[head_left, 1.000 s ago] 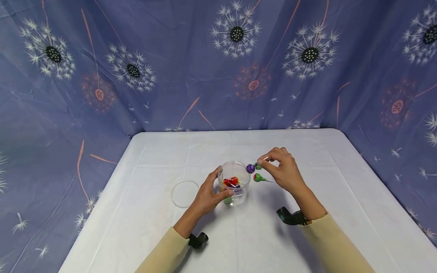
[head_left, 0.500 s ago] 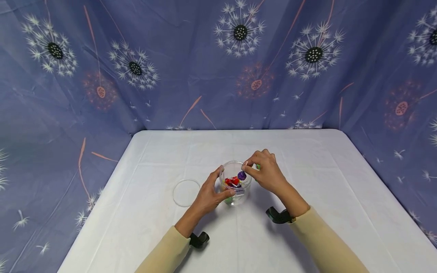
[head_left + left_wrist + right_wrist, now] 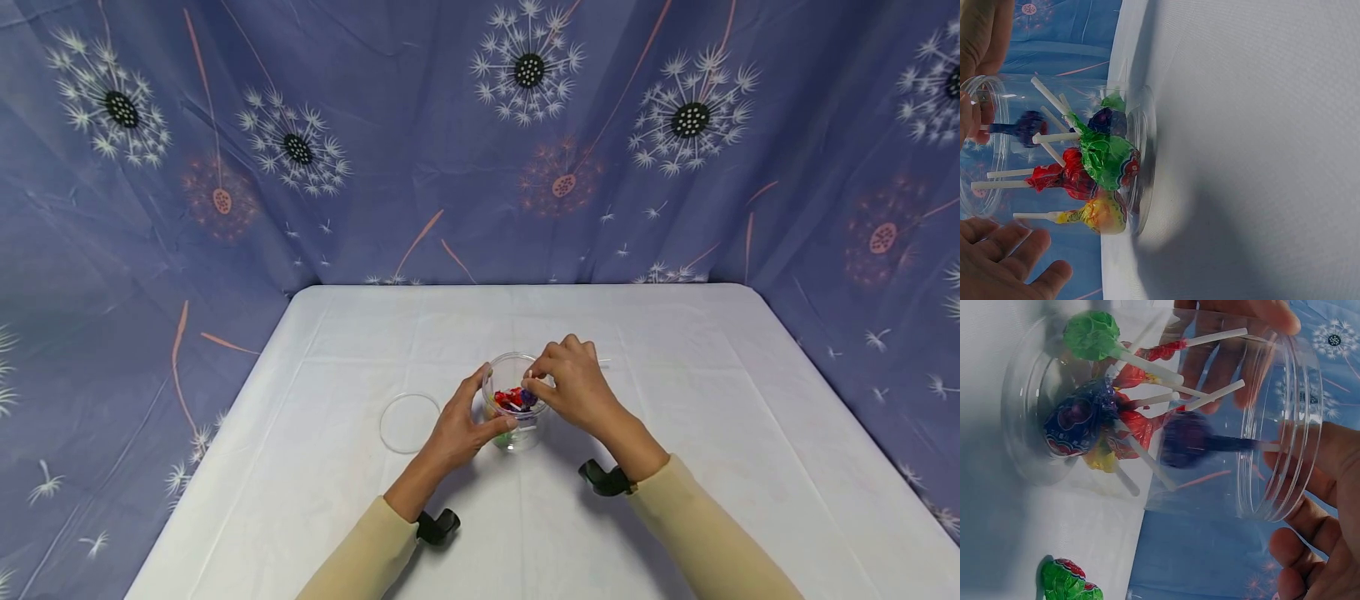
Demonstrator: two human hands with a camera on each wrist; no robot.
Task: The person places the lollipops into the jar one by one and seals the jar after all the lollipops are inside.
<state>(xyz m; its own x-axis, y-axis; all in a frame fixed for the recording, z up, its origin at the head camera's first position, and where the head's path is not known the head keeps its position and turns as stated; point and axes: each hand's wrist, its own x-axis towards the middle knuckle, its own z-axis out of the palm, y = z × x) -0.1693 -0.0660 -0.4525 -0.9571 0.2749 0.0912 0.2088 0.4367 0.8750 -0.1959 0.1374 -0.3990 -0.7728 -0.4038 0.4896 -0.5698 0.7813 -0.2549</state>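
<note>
Head view shows a clear jar (image 3: 527, 439) upright on the white surface (image 3: 300, 500), the left hand (image 3: 459, 429) curled round its wall and the right hand (image 3: 576, 383) pinching the stick of a purple lollipop (image 3: 1186, 440), whose head hangs inside the jar above green (image 3: 1109, 156), red (image 3: 1075, 178), yellow (image 3: 1105, 214) and dark blue-purple (image 3: 1074, 425) lollipops. Near the jar's left side lies a clear round lid (image 3: 409, 423). Green-wrapped candy (image 3: 1063, 581) lies outside beyond the right hand, which hides it from the head camera and partly covers the jar's mouth.
</note>
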